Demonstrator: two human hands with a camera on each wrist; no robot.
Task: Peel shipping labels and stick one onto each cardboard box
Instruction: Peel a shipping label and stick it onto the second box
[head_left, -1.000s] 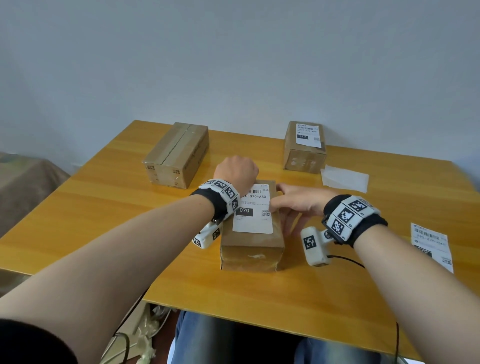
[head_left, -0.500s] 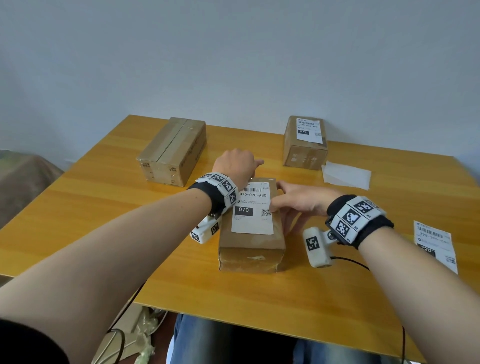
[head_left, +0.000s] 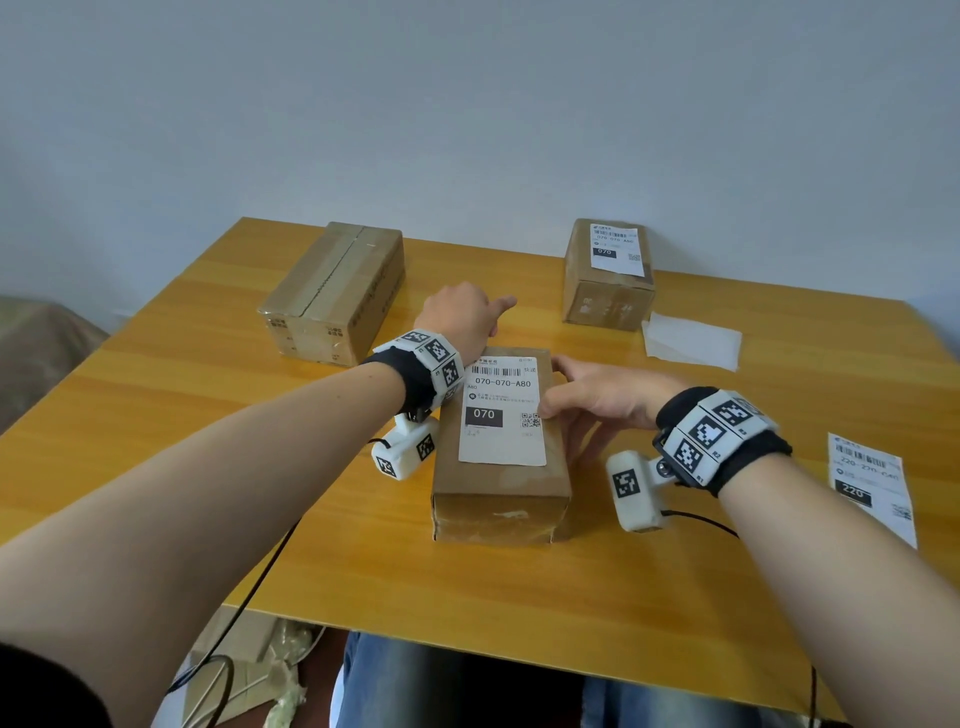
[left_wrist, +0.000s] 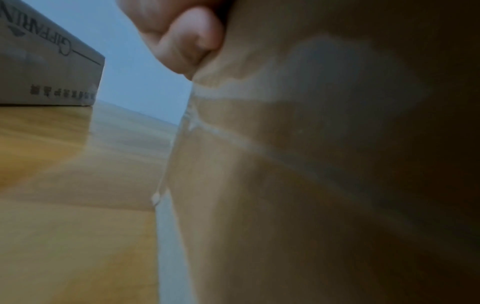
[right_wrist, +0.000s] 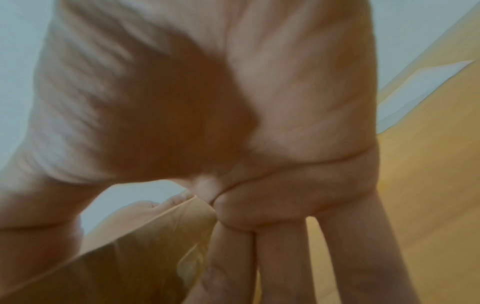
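Now pressing the 070 label (head_left: 503, 415) flat onto the mid box (head_left: 498, 493), which sits lengthwise at the centre of the table (head_left: 623, 582), near the front edge. Looks fully laid down, square to the top face, no lifted corner visible from the head view.

Bracing with the left hand (head_left: 462, 317) at the far left corner of that box: fingers curled over the top edge, one fingertip (left_wrist: 192, 41) hooked there in the wrist view, so gripping rather than resting. Probably there to stop the box sliding under the rubbing.

Straddling the right top edge with the right hand (head_left: 597, 400): thumb lying on the label's right margin by the square code, fingers (right_wrist: 280, 257) straight and running down the side wall toward the table. Flat and pressing, not clenched, holding nothing. Seems meant to seal that edge of the sticker while pinning the box from the other side.

Elsewhere: far box (head_left: 608, 275) at the back right, already wearing its own label; bare backing sheet (head_left: 691, 343) just beside it, likely dropped there out of the way. Left box (head_left: 332, 291) at the back left, top taped and bare. Spare label (head_left: 867, 483), marked 220, flat at the right edge, within easy reach of the right hand.

By that count, two boxes done and one left; next would be peeling the spare for the left box.
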